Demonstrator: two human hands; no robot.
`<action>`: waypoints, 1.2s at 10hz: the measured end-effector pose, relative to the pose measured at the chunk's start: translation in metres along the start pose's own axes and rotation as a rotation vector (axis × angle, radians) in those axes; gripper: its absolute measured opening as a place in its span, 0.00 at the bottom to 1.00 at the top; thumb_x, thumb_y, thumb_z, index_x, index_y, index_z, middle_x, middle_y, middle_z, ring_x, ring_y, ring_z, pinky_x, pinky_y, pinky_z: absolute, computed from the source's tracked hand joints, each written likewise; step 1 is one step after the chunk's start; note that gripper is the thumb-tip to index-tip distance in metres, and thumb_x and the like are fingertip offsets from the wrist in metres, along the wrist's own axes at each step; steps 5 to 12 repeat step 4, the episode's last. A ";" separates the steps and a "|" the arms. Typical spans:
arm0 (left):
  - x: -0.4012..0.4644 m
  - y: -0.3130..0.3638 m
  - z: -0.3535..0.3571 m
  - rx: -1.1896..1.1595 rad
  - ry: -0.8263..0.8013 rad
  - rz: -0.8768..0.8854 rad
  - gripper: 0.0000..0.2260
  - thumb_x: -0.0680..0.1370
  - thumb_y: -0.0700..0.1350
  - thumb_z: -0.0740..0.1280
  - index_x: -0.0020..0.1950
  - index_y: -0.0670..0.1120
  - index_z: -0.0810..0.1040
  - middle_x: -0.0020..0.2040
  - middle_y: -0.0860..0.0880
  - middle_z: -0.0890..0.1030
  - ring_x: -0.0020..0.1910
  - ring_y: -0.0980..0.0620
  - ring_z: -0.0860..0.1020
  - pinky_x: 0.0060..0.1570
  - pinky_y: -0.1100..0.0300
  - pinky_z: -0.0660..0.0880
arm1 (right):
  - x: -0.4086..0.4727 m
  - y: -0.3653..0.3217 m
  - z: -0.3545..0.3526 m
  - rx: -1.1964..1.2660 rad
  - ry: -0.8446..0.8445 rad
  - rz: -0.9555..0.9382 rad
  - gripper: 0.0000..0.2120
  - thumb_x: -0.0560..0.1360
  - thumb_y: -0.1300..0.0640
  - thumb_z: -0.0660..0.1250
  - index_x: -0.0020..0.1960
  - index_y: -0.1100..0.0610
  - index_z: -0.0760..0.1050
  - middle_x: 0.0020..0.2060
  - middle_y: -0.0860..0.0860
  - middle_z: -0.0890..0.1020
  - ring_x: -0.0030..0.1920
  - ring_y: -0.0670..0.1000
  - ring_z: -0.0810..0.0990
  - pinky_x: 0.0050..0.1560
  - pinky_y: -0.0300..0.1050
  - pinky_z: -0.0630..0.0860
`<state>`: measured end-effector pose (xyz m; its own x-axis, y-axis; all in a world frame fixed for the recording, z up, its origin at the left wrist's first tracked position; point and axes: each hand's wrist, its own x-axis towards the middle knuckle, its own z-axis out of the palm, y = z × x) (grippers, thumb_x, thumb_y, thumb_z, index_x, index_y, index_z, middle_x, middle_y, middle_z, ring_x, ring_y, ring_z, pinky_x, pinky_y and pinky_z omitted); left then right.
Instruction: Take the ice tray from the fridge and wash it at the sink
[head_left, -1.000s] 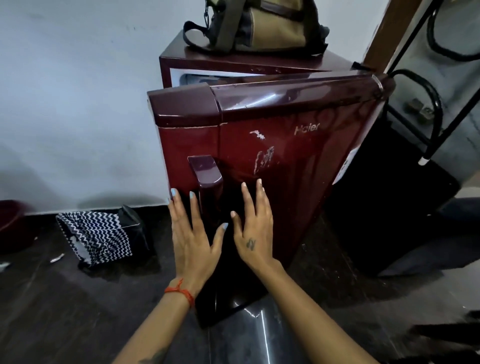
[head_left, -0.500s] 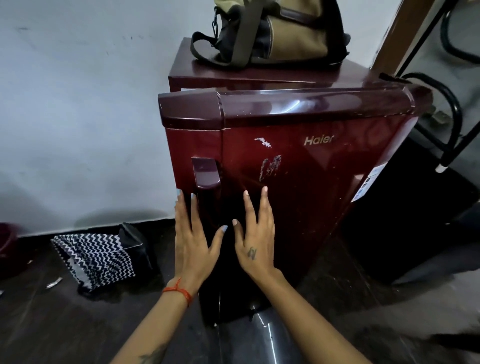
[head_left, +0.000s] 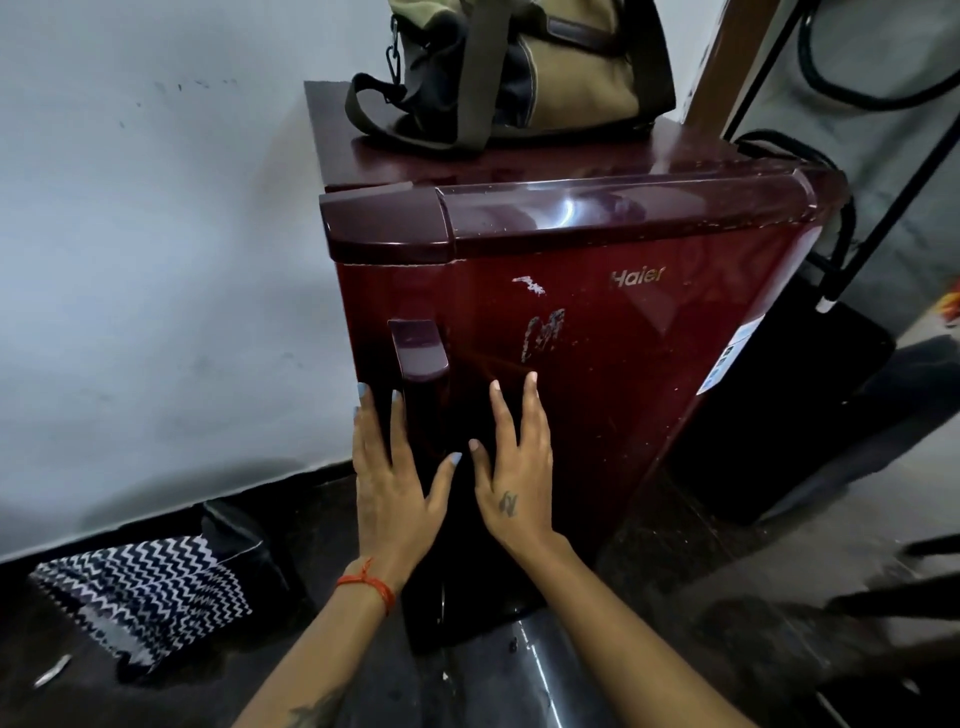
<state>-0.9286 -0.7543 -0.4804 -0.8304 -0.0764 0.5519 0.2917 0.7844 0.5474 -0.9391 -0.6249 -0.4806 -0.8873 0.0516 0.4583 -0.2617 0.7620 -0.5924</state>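
A small maroon fridge (head_left: 623, 353) stands against the white wall, its door closed flush with the body. The door handle (head_left: 420, 349) sits at the door's left edge. My left hand (head_left: 395, 483) lies flat on the door just below the handle, fingers straight. Beside it, my right hand (head_left: 514, 467) presses flat on the door front, fingers spread. No ice tray is in view.
A tan and green bag (head_left: 519, 67) sits on top of the fridge. A black-and-white zigzag bag (head_left: 140, 592) lies on the dark floor at the left. Black metal bars (head_left: 883, 171) and a dark box (head_left: 779, 415) stand right of the fridge.
The fridge door has swung from ajar to closed, with both flat hands staying on it.
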 end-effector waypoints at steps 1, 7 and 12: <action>-0.001 -0.003 -0.001 0.025 -0.021 0.017 0.37 0.77 0.63 0.54 0.77 0.51 0.40 0.78 0.43 0.43 0.75 0.39 0.52 0.69 0.50 0.54 | -0.002 -0.006 0.001 -0.014 0.003 0.022 0.30 0.80 0.52 0.59 0.77 0.48 0.49 0.77 0.52 0.41 0.77 0.53 0.45 0.72 0.59 0.58; -0.005 0.013 -0.004 -0.117 0.137 0.179 0.38 0.78 0.51 0.60 0.77 0.49 0.36 0.77 0.50 0.36 0.77 0.45 0.42 0.75 0.47 0.44 | -0.014 -0.012 -0.018 0.004 0.141 0.052 0.25 0.81 0.50 0.57 0.76 0.51 0.55 0.76 0.52 0.54 0.75 0.52 0.56 0.71 0.60 0.61; -0.005 0.013 -0.004 -0.117 0.137 0.179 0.38 0.78 0.51 0.60 0.77 0.49 0.36 0.77 0.50 0.36 0.77 0.45 0.42 0.75 0.47 0.44 | -0.014 -0.012 -0.018 0.004 0.141 0.052 0.25 0.81 0.50 0.57 0.76 0.51 0.55 0.76 0.52 0.54 0.75 0.52 0.56 0.71 0.60 0.61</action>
